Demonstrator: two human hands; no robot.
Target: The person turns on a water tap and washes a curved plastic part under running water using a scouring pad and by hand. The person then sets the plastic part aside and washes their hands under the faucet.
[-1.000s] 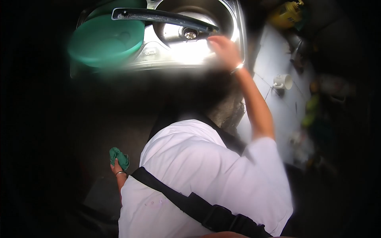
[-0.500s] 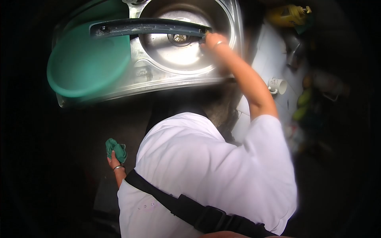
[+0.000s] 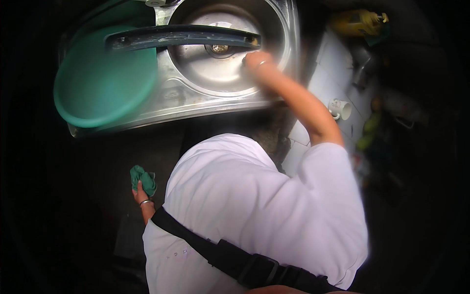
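Observation:
My left hand (image 3: 140, 191) hangs low at the left, its fingers closed on a crumpled green cloth (image 3: 143, 181). Over the round steel sink bowl (image 3: 210, 76), my right hand (image 3: 257, 63) is curled and partly blurred. A small dark bit shows at its fingertips, too unclear to name. Just above that hand is the right end of a long dark curved bar (image 3: 186, 37), with a gap between them. The bar stretches left across the bowl to a green basin (image 3: 105, 83), which sits on the left part of the steel sink.
White tiles (image 3: 303, 132) run along the right of the sink, with a white mug (image 3: 340, 109) lying on its side. Further up are a yellow bottle (image 3: 355, 23) and a dark metal vessel (image 3: 363, 62). Blurred items fill the dark right side.
The sink and basin have shifted left and lower in view. My right hand, at the bar's right end half a second ago, is now below it. My left hand still holds the cloth.

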